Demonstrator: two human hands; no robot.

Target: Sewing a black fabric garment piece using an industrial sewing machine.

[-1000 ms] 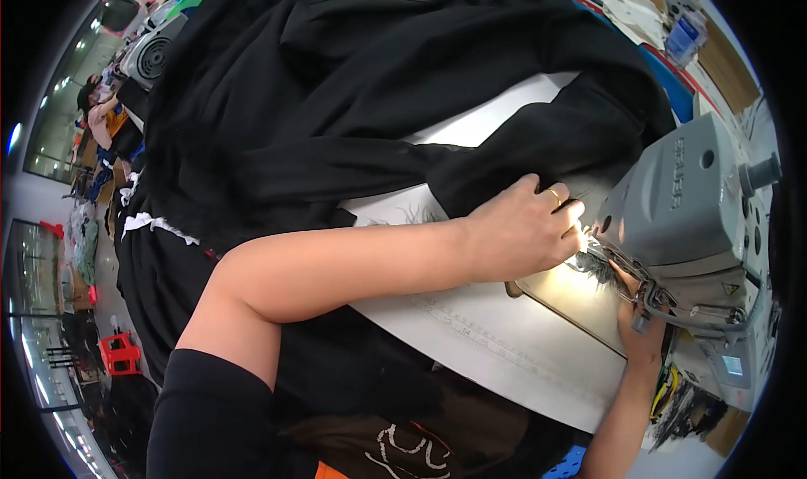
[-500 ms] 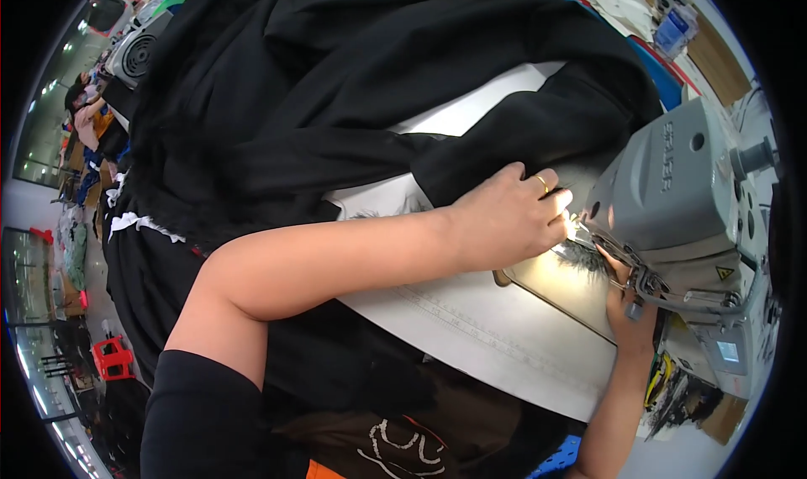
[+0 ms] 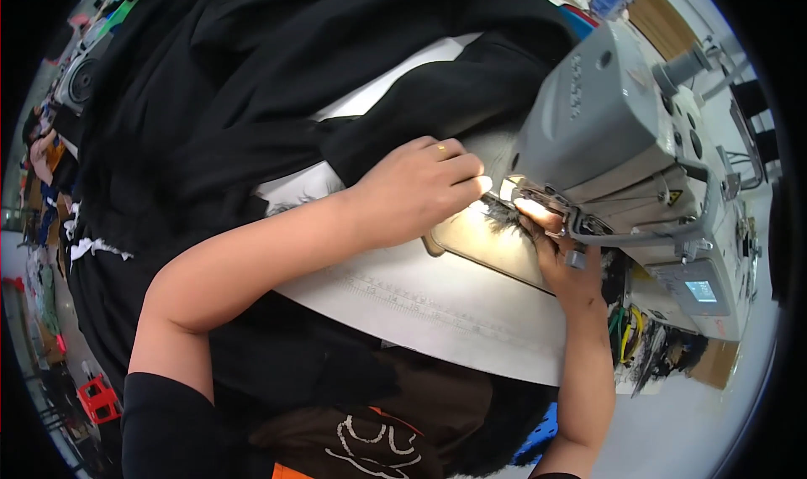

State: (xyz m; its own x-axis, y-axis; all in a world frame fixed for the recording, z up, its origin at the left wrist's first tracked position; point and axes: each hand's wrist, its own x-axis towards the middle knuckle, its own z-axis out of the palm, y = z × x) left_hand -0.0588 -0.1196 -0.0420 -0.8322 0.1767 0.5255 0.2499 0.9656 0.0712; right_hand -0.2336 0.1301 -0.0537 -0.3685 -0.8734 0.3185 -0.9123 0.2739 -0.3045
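My left hand (image 3: pixel 424 189) is closed in a pinch just left of the sewing machine's (image 3: pixel 588 118) lit needle area, at the edge of black furry fabric (image 3: pixel 504 217). My right hand (image 3: pixel 567 269) reaches in under the machine head from the near side. Its thumb and fingers close on the fur beside the presser foot, partly hidden by metal guides. The large black garment (image 3: pixel 252 84) is heaped over the table and runs under my left hand. Fine detail at the needle is lost in the lamp's glare.
A white table edge with a printed ruler (image 3: pixel 403 298) curves along my side. The machine's small lit screen (image 3: pixel 700 292) is at right, above dark fur scraps (image 3: pixel 664 361) and coloured cords (image 3: pixel 630 332). A red stool (image 3: pixel 99 399) stands at lower left; a person (image 3: pixel 46 155) is beyond.
The whole view has shifted, with machine, table and hands now further left and higher in the picture. My right hand's thumb and fingers now show more plainly at the needle area, close to my left.
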